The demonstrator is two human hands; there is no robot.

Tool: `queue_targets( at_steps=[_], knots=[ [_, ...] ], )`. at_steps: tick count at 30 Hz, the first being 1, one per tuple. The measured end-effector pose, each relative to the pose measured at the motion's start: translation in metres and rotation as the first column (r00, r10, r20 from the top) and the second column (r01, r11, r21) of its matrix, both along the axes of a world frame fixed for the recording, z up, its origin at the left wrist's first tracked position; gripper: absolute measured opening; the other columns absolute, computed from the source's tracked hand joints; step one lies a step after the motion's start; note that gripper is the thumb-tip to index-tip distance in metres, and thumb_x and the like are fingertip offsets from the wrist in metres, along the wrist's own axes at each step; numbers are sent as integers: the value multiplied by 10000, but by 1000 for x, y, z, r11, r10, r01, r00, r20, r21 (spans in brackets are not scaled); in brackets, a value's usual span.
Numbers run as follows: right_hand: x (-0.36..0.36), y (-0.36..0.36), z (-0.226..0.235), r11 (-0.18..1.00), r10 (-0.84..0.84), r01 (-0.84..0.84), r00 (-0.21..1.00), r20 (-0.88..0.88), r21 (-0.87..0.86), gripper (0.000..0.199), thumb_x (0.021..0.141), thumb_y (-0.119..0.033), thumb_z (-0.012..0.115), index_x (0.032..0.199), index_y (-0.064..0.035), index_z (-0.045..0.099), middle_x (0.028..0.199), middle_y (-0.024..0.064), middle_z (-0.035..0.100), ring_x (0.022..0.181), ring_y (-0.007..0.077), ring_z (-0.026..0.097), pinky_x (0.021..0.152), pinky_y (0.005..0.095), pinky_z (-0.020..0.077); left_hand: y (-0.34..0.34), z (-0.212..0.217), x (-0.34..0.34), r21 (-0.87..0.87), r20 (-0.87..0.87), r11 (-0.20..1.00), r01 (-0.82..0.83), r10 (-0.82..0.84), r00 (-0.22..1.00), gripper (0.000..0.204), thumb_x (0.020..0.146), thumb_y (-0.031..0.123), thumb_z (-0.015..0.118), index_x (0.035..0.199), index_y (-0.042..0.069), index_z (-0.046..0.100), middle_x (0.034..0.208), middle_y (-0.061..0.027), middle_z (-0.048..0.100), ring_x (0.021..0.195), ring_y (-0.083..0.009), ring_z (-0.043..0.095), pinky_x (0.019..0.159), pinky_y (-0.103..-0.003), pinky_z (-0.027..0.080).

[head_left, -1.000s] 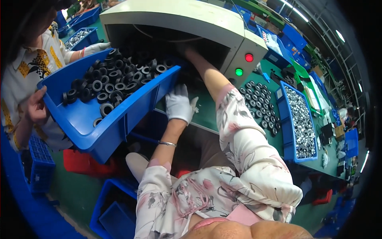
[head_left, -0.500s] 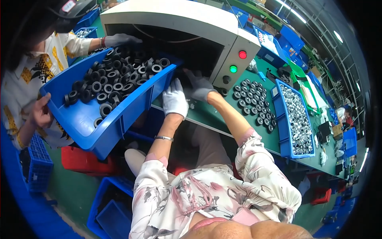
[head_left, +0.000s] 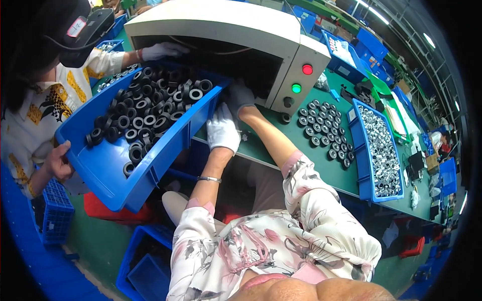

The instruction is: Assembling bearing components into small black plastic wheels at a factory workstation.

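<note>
Right of one large bin [head_left: 175, 138]: one left hand [head_left: 222, 133], one right hand [head_left: 241, 96] partly lost in shadow; neither grip can be told. Inside, overlapping rings [head_left: 143, 108] defy counting.

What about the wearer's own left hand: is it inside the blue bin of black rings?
No, the gloved left hand is outside the blue bin, at its side.

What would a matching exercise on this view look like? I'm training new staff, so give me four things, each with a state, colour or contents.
Things
1. wearer's left hand
2. tilted blue bin
3. upper machine light
4. lower machine light

Match
A. green
B. full of black rings
C. gloved in white
D. red

Pairs: 1-C; 2-B; 3-D; 4-A
</note>
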State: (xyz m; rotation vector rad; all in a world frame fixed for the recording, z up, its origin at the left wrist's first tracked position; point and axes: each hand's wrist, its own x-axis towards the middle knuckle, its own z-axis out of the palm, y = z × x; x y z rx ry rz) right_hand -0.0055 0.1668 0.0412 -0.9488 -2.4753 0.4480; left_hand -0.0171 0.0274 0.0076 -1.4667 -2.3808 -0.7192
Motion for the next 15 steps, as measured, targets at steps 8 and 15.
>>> queue_targets(
  at_steps=[8, 15],
  knots=[
    [-18, 51, 18, 986, 79, -76, 997, -17, 150, 246, 789, -301, 732, 915, -90, 745, 955, 220, 699, 927, 407, 664, 864, 483, 529, 11, 12, 0, -25, 14, 1000, 18, -18, 1000, 692, 857, 259, 642, 1434, -44, 408, 1410, -211, 517, 1297, -329, 494, 1041, -453, 404],
    [-58, 86, 18, 994, 103, -98, 982, -158, 39, 340, 865, -393, 655, 941, -73, 740, 969, 210, 707, 942, 410, 663, 860, 477, 531, 9, 3, -4, 0, -16, 1000, 27, -27, 1000, 629, 929, 297, 592, 1432, -37, 417, 1442, -223, 496, 1305, -366, 487, 1051, -459, 421]
  ],
)
